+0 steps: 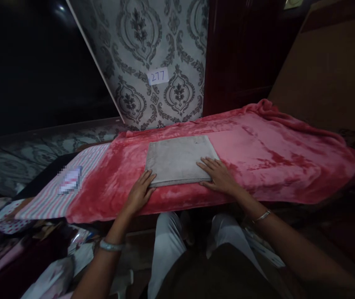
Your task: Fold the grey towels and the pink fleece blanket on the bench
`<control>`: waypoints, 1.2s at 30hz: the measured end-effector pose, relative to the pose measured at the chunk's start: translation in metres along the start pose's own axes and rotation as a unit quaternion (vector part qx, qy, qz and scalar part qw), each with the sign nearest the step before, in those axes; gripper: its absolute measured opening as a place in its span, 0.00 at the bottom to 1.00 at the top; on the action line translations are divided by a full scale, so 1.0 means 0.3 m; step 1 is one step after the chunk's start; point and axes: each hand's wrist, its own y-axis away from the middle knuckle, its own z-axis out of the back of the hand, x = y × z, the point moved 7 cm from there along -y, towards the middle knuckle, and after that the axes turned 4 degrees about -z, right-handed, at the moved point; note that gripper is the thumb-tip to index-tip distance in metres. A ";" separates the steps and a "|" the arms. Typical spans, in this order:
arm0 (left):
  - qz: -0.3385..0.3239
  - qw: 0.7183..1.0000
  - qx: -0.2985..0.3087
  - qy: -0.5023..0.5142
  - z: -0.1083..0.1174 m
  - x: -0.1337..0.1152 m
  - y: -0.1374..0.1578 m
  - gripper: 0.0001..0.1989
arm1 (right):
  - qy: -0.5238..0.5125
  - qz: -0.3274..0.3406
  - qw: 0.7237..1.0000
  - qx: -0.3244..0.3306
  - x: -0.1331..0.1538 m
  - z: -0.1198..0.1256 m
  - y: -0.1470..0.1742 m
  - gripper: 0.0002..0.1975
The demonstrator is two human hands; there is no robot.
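Note:
A flat grey rectangle of folded cloth lies on a red and pink plush blanket in front of me. My left hand rests at its near left corner, fingers stretched out over the edge. On the near right part of the cloth lies my right hand, palm down with its fingers spread. Neither hand grips anything. The cloth's exact kind cannot be made out.
A striped cloth covers the table's left end, with a small blurred packet on it. A dark screen stands at the back left. Patterned wallpaper bears a paper label reading 277. Clutter fills the lower left.

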 end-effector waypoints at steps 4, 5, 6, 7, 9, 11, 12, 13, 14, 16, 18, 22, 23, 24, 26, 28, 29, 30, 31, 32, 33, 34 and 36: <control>0.012 1.000 -0.002 -0.023 0.005 0.001 -0.005 0.27 | 0.003 -0.006 1.000 0.002 0.007 0.001 0.003 0.37; 0.013 0.999 0.005 -0.030 0.007 -0.007 -0.013 0.28 | 0.003 -0.008 1.000 0.005 0.011 0.003 0.004 0.37; 0.014 0.999 0.010 -0.035 0.009 -0.016 -0.019 0.29 | 0.003 -0.010 1.000 0.008 0.016 0.005 0.006 0.36; 0.018 0.999 0.013 -0.039 0.012 -0.024 -0.023 0.30 | 0.003 -0.012 1.000 0.010 0.023 0.009 0.008 0.35; 0.027 0.999 0.012 -0.043 0.016 -0.036 -0.022 0.31 | 0.000 -0.011 1.000 0.014 0.048 0.017 0.011 0.34; 0.032 0.999 0.004 -0.043 0.020 -0.044 -0.016 0.31 | -0.006 0.000 1.000 0.017 0.091 0.027 0.007 0.34; 0.032 0.999 0.003 -0.043 0.023 -0.046 -0.014 0.31 | -0.010 0.009 1.000 0.018 0.119 0.031 0.001 0.34; 0.031 0.999 0.002 -0.043 0.027 -0.048 -0.015 0.31 | -0.014 0.018 1.000 0.019 0.150 0.035 -0.007 0.34; 0.030 0.999 0.002 -0.045 0.035 -0.049 -0.017 0.30 | -0.019 0.027 0.999 0.020 0.184 0.036 -0.020 0.34; 0.029 0.998 -0.002 -0.050 0.063 -0.052 -0.027 0.30 | -0.027 0.038 0.999 0.021 0.252 0.036 -0.054 0.35; 0.022 0.998 -0.018 -0.056 0.104 -0.061 -0.041 0.29 | -0.034 0.039 0.999 0.016 0.317 0.036 -0.098 0.36; -0.032 0.992 -0.078 -0.091 0.181 -0.121 -0.053 0.25 | -0.054 0.016 0.998 -0.018 0.411 0.057 -0.178 0.40; -0.053 0.988 -0.096 -0.104 0.193 -0.144 -0.046 0.24 | -0.062 0.011 0.998 -0.022 0.425 0.065 -0.188 0.40; -0.075 0.983 -0.120 -0.117 0.204 -0.170 -0.034 0.23 | -0.073 0.010 0.997 -0.022 0.434 0.073 -0.192 0.39; -0.121 0.968 -0.178 -0.127 0.220 -0.222 0.008 0.22 | -0.104 0.013 0.994 -0.018 0.435 0.091 -0.183 0.37; -0.149 0.952 -0.244 -0.107 0.231 -0.256 0.064 0.24 | -0.144 0.022 0.989 -0.020 0.411 0.113 -0.156 0.39; -0.155 0.946 -0.272 -0.087 0.230 -0.260 0.091 0.26 | -0.166 0.027 0.985 -0.025 0.391 0.127 -0.138 0.40; -0.151 0.942 -0.294 -0.063 0.223 -0.253 0.112 0.29 | -0.189 0.032 0.981 -0.030 0.366 0.143 -0.119 0.41; -0.138 0.940 -0.309 -0.038 0.211 -0.234 0.126 0.33 | -0.211 0.037 0.976 -0.035 0.339 0.161 -0.101 0.41; -0.117 0.941 -0.319 -0.012 0.192 -0.205 0.132 0.37 | -0.232 0.043 0.971 -0.039 0.311 0.180 -0.084 0.41; -0.088 0.942 -0.323 0.017 0.167 -0.167 0.130 0.40 | -0.252 0.049 0.965 -0.044 0.284 0.203 -0.068 0.40; -0.051 0.943 -0.326 0.052 0.139 -0.122 0.121 0.42 | -0.271 0.053 0.960 -0.049 0.259 0.228 -0.054 0.38; 0.032 0.935 -0.328 0.132 0.080 -0.026 0.095 0.44 | -0.302 0.057 0.950 -0.058 0.217 0.282 -0.029 0.31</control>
